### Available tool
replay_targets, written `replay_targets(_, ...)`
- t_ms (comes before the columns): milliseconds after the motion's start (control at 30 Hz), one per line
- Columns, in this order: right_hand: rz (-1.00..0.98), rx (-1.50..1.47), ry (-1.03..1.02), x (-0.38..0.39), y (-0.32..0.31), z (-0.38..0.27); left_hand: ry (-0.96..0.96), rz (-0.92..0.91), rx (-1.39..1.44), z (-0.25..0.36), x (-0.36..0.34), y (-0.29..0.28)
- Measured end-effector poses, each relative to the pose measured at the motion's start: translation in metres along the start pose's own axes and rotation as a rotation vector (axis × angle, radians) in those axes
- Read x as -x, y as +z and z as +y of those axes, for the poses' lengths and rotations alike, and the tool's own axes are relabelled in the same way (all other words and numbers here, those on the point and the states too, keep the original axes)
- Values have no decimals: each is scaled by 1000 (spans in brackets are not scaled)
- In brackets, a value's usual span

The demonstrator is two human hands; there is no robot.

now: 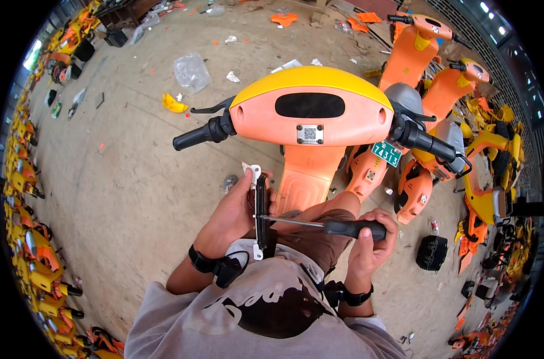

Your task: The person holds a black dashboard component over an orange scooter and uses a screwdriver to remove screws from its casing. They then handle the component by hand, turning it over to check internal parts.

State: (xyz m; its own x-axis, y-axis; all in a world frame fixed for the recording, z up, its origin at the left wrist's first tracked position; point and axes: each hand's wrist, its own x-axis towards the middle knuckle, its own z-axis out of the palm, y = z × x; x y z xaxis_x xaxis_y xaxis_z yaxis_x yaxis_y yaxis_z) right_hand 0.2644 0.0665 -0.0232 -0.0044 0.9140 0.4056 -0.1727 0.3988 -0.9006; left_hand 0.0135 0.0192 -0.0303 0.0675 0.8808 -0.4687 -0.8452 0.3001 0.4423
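My left hand (242, 200) grips a long, narrow black part (261, 209) upright in front of me, with white brackets (256, 173) at its top and bottom. My right hand (373, 239) is closed on a black-handled screwdriver (349, 228), whose metal shaft lies level and reaches the black part's middle. Beyond my hands stands a pink and yellow scooter front (314, 75) with two black handlebars (197, 134), a dark oval panel and a square code plate (310, 134). The fingers of my left hand are partly hidden behind the black part.
Pink scooters (409, 66) stand at the right, above yellow scooter parts (487, 149) and a black basket (431, 252). A row of yellow scooters (35, 251) lines the left rim. Plastic bags (192, 72) and scattered pieces lie on the concrete floor (128, 173).
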Motion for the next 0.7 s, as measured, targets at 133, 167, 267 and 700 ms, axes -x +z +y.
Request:
replay_targets(133, -2, 8, -1, 1, -2, 1, -6, 4, 15, -1, -1, 1)
replay_targets(167, -1, 9, 1, 1, -1, 1, -4, 4, 15, -1, -2, 1)
replay_targets(267, 2, 12, 13, 2, -2, 2, 20, 15, 7, -3, -1, 2)
replay_targets(700, -25, 58, 312, 3, 6, -7, 382, 214, -313, -11, -6, 5)
